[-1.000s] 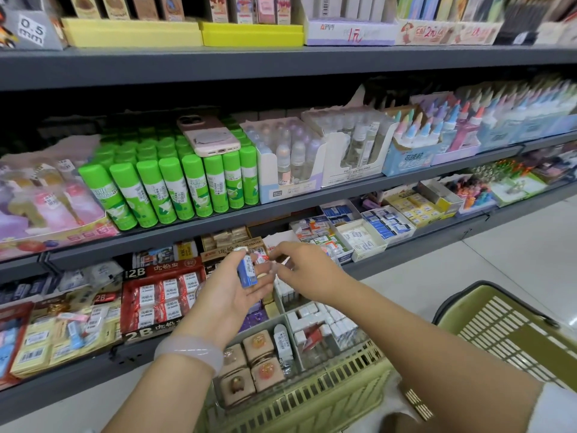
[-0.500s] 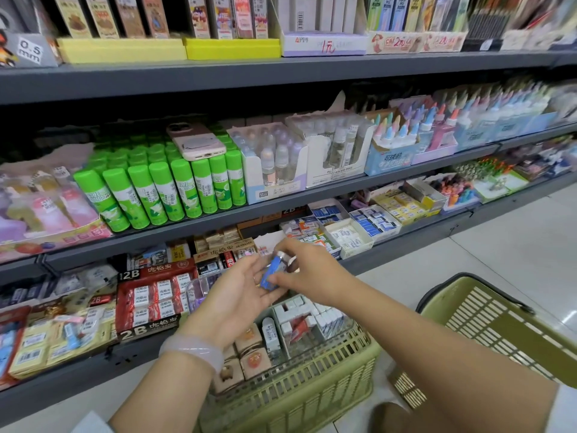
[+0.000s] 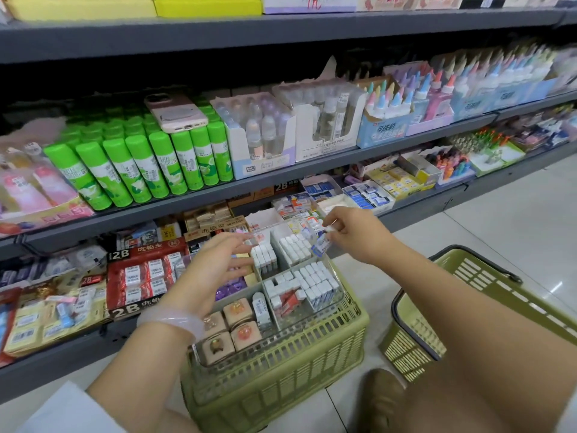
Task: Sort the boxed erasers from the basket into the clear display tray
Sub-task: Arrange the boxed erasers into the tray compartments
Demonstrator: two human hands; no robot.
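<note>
Green glue sticks [image 3: 146, 164] stand in rows on the middle shelf [image 3: 312, 167] at left, a pink phone [image 3: 176, 112] lying on their caps; below, the left hand [image 3: 215, 267] hovers with fingers spread and relaxed over the left edge of the clear display tray [image 3: 338, 296]; that tray sits on a green crate [image 3: 281, 379]; the right hand [image 3: 352, 234] pinches a blue-and-white boxed eraser [image 3: 321, 243] above the tray's far right compartment; a green basket [image 3: 468, 307] stands on the floor at right.
</note>
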